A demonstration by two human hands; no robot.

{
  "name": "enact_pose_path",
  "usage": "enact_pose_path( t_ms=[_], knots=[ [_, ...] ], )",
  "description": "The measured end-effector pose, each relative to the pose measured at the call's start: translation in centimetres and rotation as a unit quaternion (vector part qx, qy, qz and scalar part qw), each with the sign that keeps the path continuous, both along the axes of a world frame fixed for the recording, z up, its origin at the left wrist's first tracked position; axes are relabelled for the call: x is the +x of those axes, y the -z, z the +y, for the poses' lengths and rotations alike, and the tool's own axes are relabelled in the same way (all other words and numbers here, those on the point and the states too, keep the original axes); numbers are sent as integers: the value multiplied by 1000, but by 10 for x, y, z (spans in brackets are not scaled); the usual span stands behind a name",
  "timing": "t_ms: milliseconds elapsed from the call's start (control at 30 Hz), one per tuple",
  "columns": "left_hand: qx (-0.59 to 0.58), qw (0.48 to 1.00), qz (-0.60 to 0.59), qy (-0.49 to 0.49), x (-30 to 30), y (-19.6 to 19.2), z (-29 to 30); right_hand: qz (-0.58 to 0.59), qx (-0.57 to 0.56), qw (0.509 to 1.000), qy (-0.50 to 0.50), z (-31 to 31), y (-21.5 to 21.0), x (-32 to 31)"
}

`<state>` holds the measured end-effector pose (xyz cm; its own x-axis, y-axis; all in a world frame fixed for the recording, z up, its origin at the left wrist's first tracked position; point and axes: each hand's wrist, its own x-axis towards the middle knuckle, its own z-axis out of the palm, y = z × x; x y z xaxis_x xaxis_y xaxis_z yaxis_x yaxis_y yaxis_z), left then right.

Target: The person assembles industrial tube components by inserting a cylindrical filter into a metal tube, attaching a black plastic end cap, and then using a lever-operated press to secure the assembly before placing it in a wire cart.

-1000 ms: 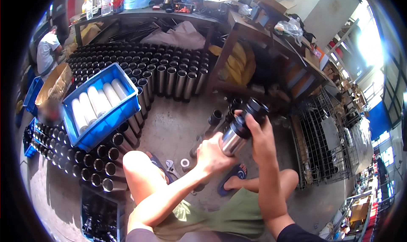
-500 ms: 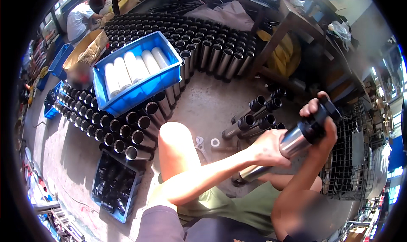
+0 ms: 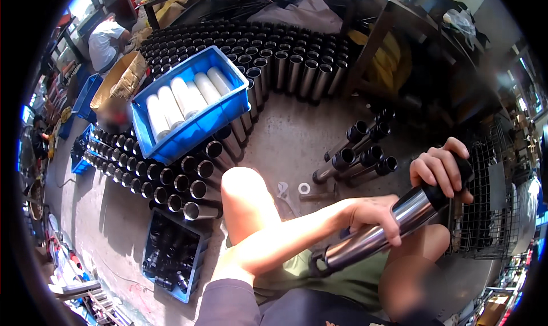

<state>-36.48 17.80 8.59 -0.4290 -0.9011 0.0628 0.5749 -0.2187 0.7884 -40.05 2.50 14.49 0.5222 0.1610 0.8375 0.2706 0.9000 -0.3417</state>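
A shiny metal cylinder (image 3: 412,210) lies slanted above my lap, its lower end toward my left and its upper end toward my right. My left hand (image 3: 372,213) is wrapped round the middle of its tube. Over the black cap (image 3: 463,177) at the upper end, my right hand (image 3: 438,169) is closed with its fingers curled across the top. A dark ring-like fitting (image 3: 318,264) shows at the lower end. Several similar cylinders with black caps (image 3: 343,157) stand on the floor beyond my hands.
An adjustable wrench (image 3: 283,192) and a white ring (image 3: 304,188) lie on the floor by my knee. A blue crate (image 3: 197,120) of white cylinders rests on rows of metal tubes (image 3: 294,69). Another crate (image 3: 188,292) holds black fittings. A wire basket (image 3: 491,212) stands at right.
My right hand has shifted its grip, its fingers now over the top of the cap. The cylinder is lower and more of its tube shows. The whole view has shifted slightly.
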Motion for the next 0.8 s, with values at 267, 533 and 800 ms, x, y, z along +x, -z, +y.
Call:
enact_pose_path(
  t_ms=[267, 533, 800],
  knots=[
    [168, 743, -445, -471, -21, 29, -12, 487, -286, 436, 701, 5, 26, -11],
    [83, 980, 180, 10, -2, 29, -22, 263, 128, 933, 208, -30, 53, -32],
    [2, 969, -197, -152, -8, 6, -9, 410, -75, 769, 484, 7, -3, -75]
  ],
)
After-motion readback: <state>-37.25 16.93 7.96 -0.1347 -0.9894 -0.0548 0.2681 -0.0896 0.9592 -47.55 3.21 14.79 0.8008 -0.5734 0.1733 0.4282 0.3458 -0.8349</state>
